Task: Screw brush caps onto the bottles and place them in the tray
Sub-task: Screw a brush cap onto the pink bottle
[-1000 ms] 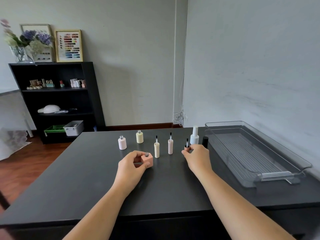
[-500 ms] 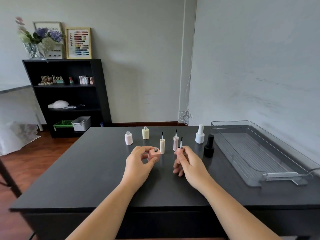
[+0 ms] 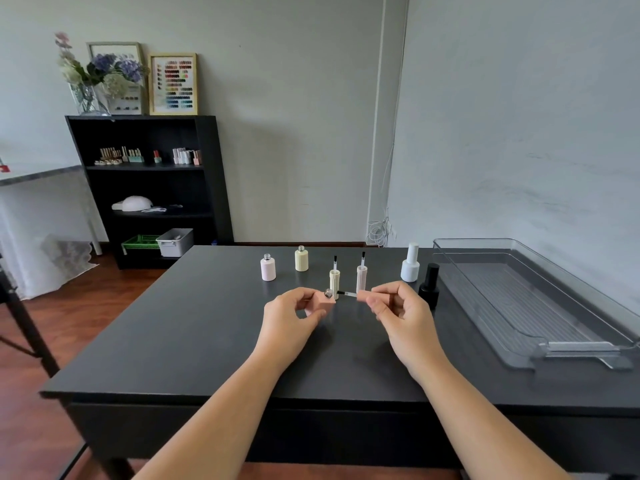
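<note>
My left hand (image 3: 294,315) holds a salmon-pink square bottle (image 3: 322,301) tilted, its silver neck pointing right. In my right hand (image 3: 398,311) is the matching pink brush cap (image 3: 363,295), held sideways with the brush tip a finger's width from the bottle's neck. On the black table (image 3: 194,327) stand an open pale pink bottle (image 3: 268,268), an open cream bottle (image 3: 301,259), a cream brush cap (image 3: 334,277) and a pink brush cap (image 3: 361,274), both brush-up. A capped white bottle (image 3: 410,265) and a capped black bottle (image 3: 429,284) stand beside the clear tray (image 3: 512,355).
The tray lies along the table's right side near the wall. A black shelf (image 3: 207,188) with small bottles, a green basket and a grey bin stands at the back left. Wood floor lies to the left of the table.
My right hand picked the pink brush cap up from the table and turned it sideways toward the bottle. My left hand lifted and tilted the pink bottle toward it.
</note>
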Motion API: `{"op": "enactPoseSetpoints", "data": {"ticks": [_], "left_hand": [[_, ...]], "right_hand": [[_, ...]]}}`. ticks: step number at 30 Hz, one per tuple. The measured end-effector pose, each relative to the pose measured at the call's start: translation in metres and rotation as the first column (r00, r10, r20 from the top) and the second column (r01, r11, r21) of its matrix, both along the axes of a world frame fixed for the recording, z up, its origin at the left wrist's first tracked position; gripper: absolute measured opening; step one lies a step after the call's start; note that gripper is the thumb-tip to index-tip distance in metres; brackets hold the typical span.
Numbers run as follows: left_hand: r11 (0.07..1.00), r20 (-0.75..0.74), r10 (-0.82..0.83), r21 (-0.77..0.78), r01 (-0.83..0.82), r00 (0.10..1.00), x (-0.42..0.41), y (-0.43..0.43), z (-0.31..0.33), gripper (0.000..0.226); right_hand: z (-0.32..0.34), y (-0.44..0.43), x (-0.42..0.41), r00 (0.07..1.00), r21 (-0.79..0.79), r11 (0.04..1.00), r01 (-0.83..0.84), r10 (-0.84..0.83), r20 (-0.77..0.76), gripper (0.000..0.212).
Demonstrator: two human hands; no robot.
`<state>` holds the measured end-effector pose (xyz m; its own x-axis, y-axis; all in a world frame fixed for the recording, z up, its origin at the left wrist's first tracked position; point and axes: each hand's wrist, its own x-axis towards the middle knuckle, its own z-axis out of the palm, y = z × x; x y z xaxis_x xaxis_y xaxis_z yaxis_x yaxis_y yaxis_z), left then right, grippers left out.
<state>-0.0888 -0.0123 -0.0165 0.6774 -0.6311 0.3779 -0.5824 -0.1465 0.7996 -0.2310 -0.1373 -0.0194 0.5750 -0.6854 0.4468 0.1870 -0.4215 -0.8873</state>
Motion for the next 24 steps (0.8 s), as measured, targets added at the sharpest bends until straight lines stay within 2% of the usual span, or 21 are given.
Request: {"op": "enactPoseSetpoints", "data": {"ticks": [3,11,19,24], "left_hand": [[0.999,0.011,-0.038,-0.029,0.038,0.999,-0.0025,0.0007,0.0015,0.034],[0.998,0.027,-0.069,-0.011,0.069,0.997,-0.0032,0.0008,0.0023,0.045],[0.999,0.077,-0.038,0.028,0.036,0.996,0.001,-0.0019,-0.0011,0.046],[0.999,0.088,-0.041,0.033,0.038,0.995,0.0013,-0.0022,-0.0017,0.045]], "right_hand": [[-0.0011,-0.001,0.0014,1.0,-0.012,1.0,-0.001,0.001,0.01,0.004],[-0.0043,-0.0036,0.0036,0.999,-0.034,0.999,0.037,-0.037,0.008,0.011],[-0.0037,-0.0021,0.0031,0.998,-0.051,0.998,0.041,-0.038,0.051,0.015],[-0.0044,-0.0026,0.0036,0.999,-0.061,0.997,0.041,-0.04,0.013,0.015]]}}
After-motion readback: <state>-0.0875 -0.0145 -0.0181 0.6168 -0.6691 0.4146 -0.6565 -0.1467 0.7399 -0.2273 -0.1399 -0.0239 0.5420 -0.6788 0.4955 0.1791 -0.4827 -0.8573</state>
